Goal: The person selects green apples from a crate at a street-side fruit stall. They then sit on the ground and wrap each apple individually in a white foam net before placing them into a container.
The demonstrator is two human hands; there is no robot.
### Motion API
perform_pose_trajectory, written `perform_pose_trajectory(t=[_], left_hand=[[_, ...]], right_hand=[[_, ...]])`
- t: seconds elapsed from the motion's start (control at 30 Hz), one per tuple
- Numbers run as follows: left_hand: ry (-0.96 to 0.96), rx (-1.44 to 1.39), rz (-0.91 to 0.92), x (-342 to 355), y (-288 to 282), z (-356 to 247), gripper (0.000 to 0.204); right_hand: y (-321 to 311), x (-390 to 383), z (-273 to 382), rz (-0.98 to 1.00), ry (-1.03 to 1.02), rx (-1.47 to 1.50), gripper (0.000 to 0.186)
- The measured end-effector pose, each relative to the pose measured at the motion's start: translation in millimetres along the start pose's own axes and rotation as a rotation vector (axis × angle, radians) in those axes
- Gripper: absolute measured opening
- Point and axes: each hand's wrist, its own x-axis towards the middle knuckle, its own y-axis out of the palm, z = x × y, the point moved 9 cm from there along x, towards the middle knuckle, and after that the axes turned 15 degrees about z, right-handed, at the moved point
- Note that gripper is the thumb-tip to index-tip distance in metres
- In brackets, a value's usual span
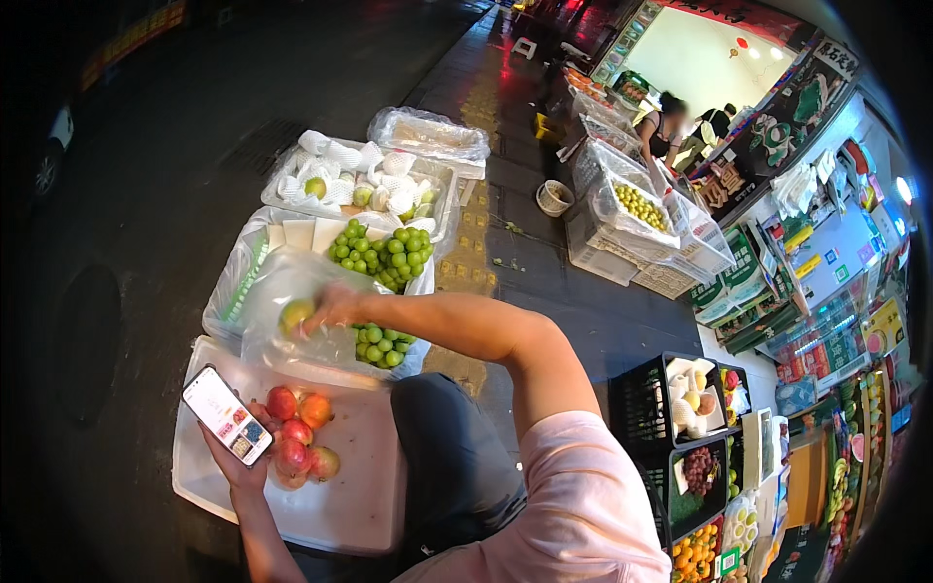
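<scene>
My left hand is closed around a smartphone with its lit screen up, above a white tray of reddish pomegranates. My right hand, smeared by motion, reaches across to a clear plastic bag and appears to grip it. At its fingertips shows a round yellow-green fruit; I cannot tell whether it is inside the bag. Behind and beside that hand lie bunches of green grapes in a plastic-lined box. The bag hides part of this box.
Beyond the grapes stands a box of foam-netted green fruit, with a plastic-covered box behind. Black crates of fruit stand to my right. A bucket sits on the pavement. Another person works by the stall at the far right.
</scene>
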Motion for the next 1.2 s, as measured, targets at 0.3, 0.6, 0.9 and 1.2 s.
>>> perform_pose_trajectory(t=[0.3, 0.6, 0.9, 1.2], left_hand=[[0.082, 0.072, 0.005, 2, 15, 7, 0.076], [0.452, 0.294, -0.032, -11, -131, -70, 0.099], [0.274, 0.081, -0.315, 83, 18, -81, 0.080], [-0.376, 0.315, -0.468, 99, 206, -100, 0.090]], right_hand=[[93, -72, 73, 0.242, -0.079, 0.149, 0.064], [108, -136, 35, 0.395, 0.033, 0.913, 0.089], [16, -271, 121, 0.407, -0.148, 1.243, 0.074], [-223, -517, 258, 0.080, 0.027, 1.304, 0.081]])
